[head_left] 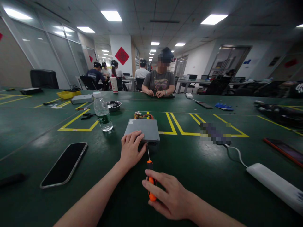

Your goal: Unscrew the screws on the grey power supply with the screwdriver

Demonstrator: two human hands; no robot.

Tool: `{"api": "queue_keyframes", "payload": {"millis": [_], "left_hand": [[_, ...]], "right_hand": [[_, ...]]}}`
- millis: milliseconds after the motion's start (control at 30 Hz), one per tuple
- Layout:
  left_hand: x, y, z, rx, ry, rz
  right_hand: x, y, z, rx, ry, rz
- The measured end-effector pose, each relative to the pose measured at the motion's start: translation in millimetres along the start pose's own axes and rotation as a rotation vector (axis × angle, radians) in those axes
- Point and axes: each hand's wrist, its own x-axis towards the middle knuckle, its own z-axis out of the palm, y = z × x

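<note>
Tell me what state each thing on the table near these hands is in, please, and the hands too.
Gray metal box: lying flat, top closed
Screwdriver: held, tip toward the box; contact unclear
Left hand: resting on the box
Right hand: gripping the screwdriver handle
Plastic bottle: upright, capped
Left phone: face up, screen dark
White cup: upright
</note>
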Motion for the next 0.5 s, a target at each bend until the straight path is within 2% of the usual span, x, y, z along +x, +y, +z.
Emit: {"api": "queue_keyframes", "payload": {"millis": [100,200,300,400,500], "left_hand": [[0.0,0.1,0.2,-0.004,0.005,0.001],[0.0,0.8,-0.7,-0.003,0.005,0.002],[0.2,1.0,-1.3,-0.001,0.0,0.001],[0.2,0.6,-0.8,0.0,0.005,-0.001],[0.2,0.2,-0.4,-0.003,0.008,-0.002]], "right_hand": [[-2.1,2.3,3.8,-0.024,0.081,-0.025],[-6.8,5.0,7.2,0.018,0.139,0.029],[-6.4,4.1,4.4,0.068,0.098,0.06],[-1.4,1.4,-0.3,0.034,0.011,0.02],[-0.1,1.4,1.3,-0.004,0.034,-0.018]]}}
